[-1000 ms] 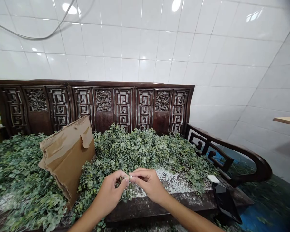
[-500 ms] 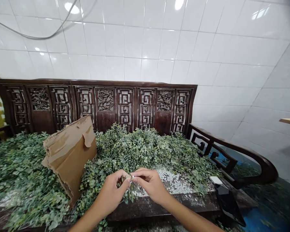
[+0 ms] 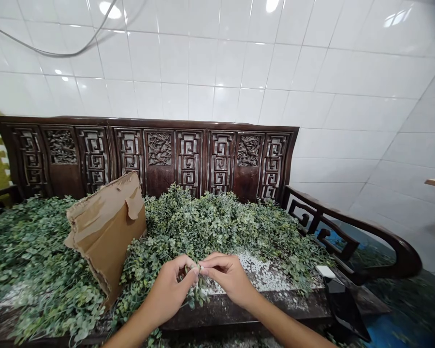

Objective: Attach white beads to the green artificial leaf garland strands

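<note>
Near the bench's front edge, my left hand (image 3: 172,289) is closed in a pinch on a green leafy sprig (image 3: 193,298), whose leaves hang below the fingers. Fingertip to fingertip with it, my right hand (image 3: 231,281) pinches a tiny white piece (image 3: 202,267) at the sprig's end. Whether that piece is joined to the stem I cannot tell. Behind both hands spreads a heap of green leafy sprigs (image 3: 210,220). Many small white pieces (image 3: 263,274) lie scattered on the seat to the right of my right hand.
A torn cardboard sheet (image 3: 110,239) stands upright among the leaves on the left. The dark wooden bench has a carved backrest (image 3: 159,176) and a curved armrest (image 3: 377,229). On the right lie a black flat object (image 3: 344,309) and a white block (image 3: 325,271).
The view has shifted slightly. Both hands keep their pinch, fingertips together, with little visible movement.
</note>
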{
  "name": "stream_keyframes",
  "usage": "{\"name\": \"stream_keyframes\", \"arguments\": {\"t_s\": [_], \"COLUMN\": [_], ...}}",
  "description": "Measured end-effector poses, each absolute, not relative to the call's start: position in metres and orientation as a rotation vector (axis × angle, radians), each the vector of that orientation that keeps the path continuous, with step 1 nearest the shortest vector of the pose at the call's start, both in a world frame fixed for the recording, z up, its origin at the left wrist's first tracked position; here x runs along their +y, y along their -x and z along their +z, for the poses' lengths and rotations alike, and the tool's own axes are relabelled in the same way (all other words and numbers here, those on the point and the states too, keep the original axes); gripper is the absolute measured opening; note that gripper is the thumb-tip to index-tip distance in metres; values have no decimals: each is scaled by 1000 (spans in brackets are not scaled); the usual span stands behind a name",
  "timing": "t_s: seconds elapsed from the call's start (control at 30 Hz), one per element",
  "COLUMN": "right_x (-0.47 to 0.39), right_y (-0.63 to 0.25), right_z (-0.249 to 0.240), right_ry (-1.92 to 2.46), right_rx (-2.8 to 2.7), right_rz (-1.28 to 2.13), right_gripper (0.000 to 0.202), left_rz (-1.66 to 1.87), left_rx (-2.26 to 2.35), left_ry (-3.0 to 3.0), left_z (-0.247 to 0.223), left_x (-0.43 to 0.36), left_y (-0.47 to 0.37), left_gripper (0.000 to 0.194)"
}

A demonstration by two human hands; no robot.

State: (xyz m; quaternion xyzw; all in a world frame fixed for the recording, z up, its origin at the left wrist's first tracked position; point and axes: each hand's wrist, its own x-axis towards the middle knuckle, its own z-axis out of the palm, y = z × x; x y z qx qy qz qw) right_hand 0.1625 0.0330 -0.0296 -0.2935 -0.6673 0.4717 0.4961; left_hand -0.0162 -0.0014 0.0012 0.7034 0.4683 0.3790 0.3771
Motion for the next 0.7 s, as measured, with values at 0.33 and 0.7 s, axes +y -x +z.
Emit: {"name": "stream_keyframes", "arguments": {"t_s": [0.33,0.7], "right_x": [27,58], "right_y": [-158,-197], "right_z": [-28,-109], "right_ry": [735,1559], "right_rx": [-1651,-2448], "right_rz": [1210,535], "right_gripper": [14,34], "left_rz": [955,960], "left_rx": [1187,1317], "left_ry": [-1747,-912], "left_z": [-4,-11], "left_x": [-2,7], "left_y": [15,12], "left_gripper": [35,45]}}
